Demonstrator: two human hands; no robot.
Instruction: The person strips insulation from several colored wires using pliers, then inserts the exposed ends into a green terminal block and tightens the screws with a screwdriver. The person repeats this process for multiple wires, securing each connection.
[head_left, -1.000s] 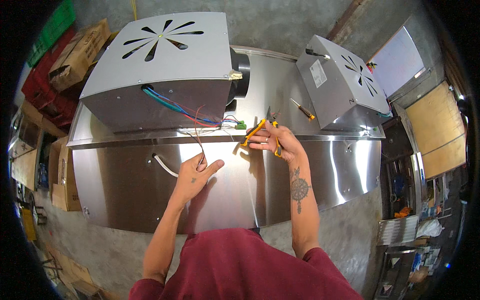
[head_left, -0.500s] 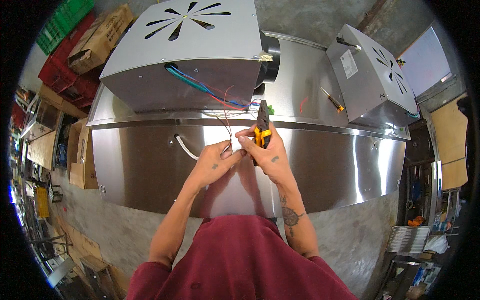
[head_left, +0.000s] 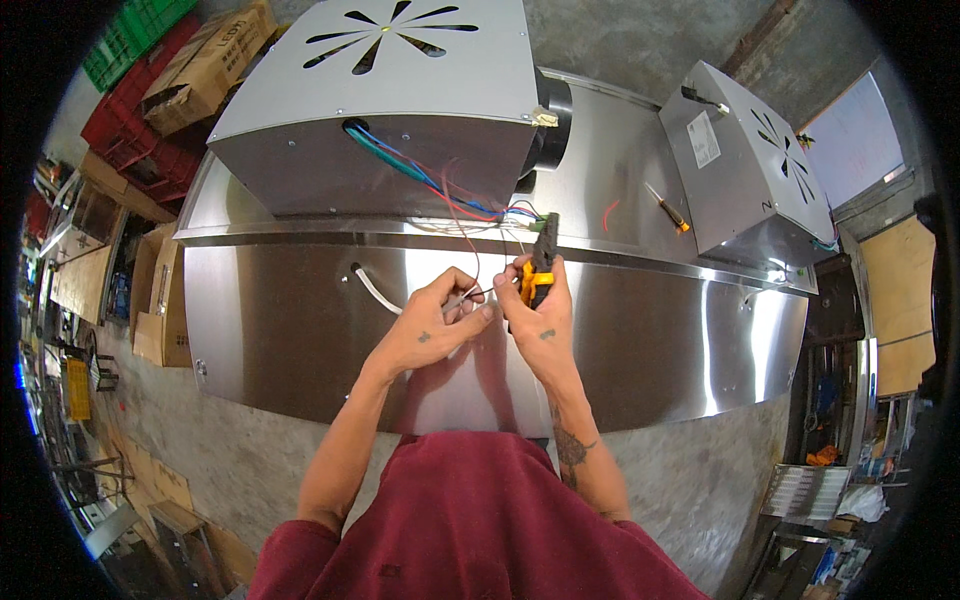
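Observation:
My right hand (head_left: 537, 322) is wrapped round pliers (head_left: 545, 243) with yellow-and-black handles, their dark jaws pointing away from me. A thin dark wire runs between its fingertips and my left hand (head_left: 428, 328). That left hand pinches thin wires near the end of a white cable (head_left: 378, 289), which comes out of a hole in the steel front panel. A thin reddish-brown wire (head_left: 468, 237) rises from the left fingers. Just beyond the hands, a bundle of blue, red and green wires (head_left: 400, 165) leads from the large grey metal box (head_left: 370, 165) toward a small green connector (head_left: 538, 222).
A screwdriver (head_left: 668, 208) and a red wire scrap (head_left: 610, 214) lie on the steel top (head_left: 622, 150). A smaller grey box (head_left: 735, 190) stands at the right. Cardboard boxes (head_left: 205, 65) and crates (head_left: 128, 140) are stacked at the far left.
My right hand has turned the pliers slightly rightward and shifted a little from the left hand. The dark wire now shows stretched between both hands. The view has shifted slightly.

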